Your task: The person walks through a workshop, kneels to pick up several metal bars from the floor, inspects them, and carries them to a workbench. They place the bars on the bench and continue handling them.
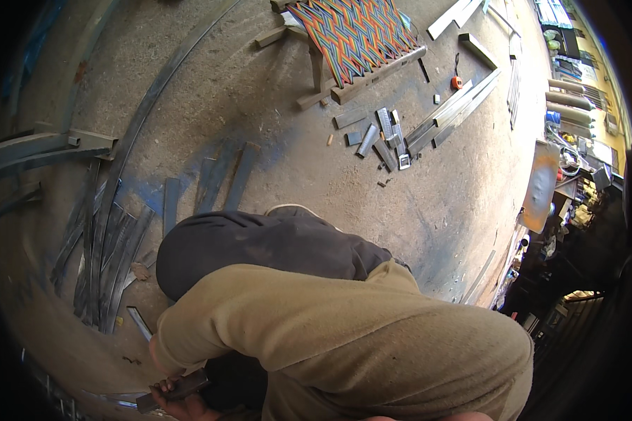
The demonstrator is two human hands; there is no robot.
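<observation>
At the lower left, my left hand (184,407) is closed around a short, dark, flat metal piece (192,383), its fingers curled over the edge. My right arm, in a tan sleeve (281,319), reaches across my body to the same spot. Bare skin of that arm (160,356) shows beside the metal piece, but the right fingers are hidden, so their grip cannot be made out. A narrow metal strip (139,323) lies close to this arm. Thin bright metal (123,400) shows just left of the held piece. My bent leg in dark trousers (260,245) is beyond the sleeve.
Long steel bars (109,259) lie bundled at left, near flat strips (239,175). Cut metal tube pieces (386,126), long bars (456,105) and an orange tape measure (457,83) lie ahead. A woven multicoloured seat frame (361,38) stands beyond. Gas cylinders (569,100) are at right.
</observation>
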